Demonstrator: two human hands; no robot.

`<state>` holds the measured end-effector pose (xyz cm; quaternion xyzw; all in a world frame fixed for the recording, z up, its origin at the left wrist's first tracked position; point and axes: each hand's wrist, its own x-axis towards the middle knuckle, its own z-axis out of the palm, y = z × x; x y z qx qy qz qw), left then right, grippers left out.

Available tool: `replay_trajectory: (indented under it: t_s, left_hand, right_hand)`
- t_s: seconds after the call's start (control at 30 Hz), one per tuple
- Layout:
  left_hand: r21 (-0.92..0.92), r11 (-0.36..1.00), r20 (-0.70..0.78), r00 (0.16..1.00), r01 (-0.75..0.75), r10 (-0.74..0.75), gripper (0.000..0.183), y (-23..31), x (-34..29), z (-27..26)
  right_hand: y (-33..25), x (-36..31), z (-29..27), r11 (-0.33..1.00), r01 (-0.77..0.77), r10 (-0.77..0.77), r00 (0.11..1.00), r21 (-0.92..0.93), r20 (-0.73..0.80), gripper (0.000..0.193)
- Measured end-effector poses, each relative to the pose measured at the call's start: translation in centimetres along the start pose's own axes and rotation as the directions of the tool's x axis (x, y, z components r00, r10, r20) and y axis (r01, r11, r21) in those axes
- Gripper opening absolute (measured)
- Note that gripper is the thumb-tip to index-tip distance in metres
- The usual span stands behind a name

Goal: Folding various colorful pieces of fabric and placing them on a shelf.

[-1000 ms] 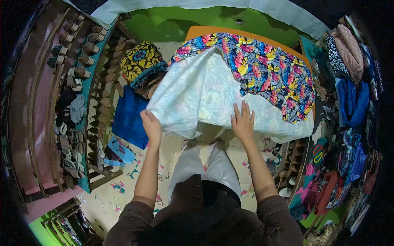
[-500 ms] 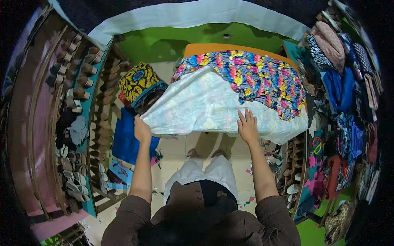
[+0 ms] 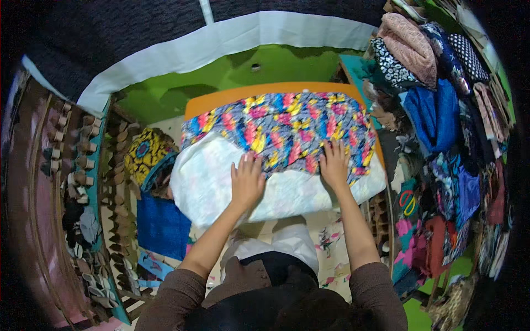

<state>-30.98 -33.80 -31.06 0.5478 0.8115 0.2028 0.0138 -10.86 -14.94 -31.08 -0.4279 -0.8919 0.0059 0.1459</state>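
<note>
A multicoloured patterned fabric (image 3: 292,118) lies over an orange-topped table (image 3: 207,105) in front of me. Along the near side shows a pale, whitish fabric (image 3: 204,176), which hangs over the table's front edge. My left hand (image 3: 247,181) rests flat with fingers stretched forward, on the pale fabric where it meets the patterned one. Further right, my right hand (image 3: 334,165) lies with fingers spread, its tips on the patterned fabric. Neither hand grips anything.
Shoe racks (image 3: 102,182) stand at the left. Beside the table sit a yellow-and-black patterned cloth bundle (image 3: 144,157) and a blue cloth (image 3: 160,223). On the right, green-and-red handled scissors (image 3: 407,203) lie near piled fabrics (image 3: 433,121). Scraps (image 3: 331,240) litter the floor.
My left hand has let go of the pale fabric's left corner and moved right onto the cloth. My right hand has slid forward onto the patterned fabric. The view has shifted.
</note>
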Motion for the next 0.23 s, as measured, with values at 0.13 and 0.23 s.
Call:
replay_trajectory:
  t_s: [0.13, 0.23]
  left_hand:
    - [0.079, 0.997, 0.000, 1.000, 0.019, -0.019, 0.055, 4.3, 3.9, 5.9]
    - [0.158, 0.984, 0.001, 0.996, 0.084, -0.085, 0.064, 4.4, 5.7, 8.4]
  right_hand:
    - [4.5, 2.8, 2.7, 0.996, -0.070, 0.081, 0.960, -0.050, 0.268, 0.054]
    - [6.4, 4.0, 4.2, 0.989, -0.092, 0.130, 0.907, -0.114, 0.401, 0.063]
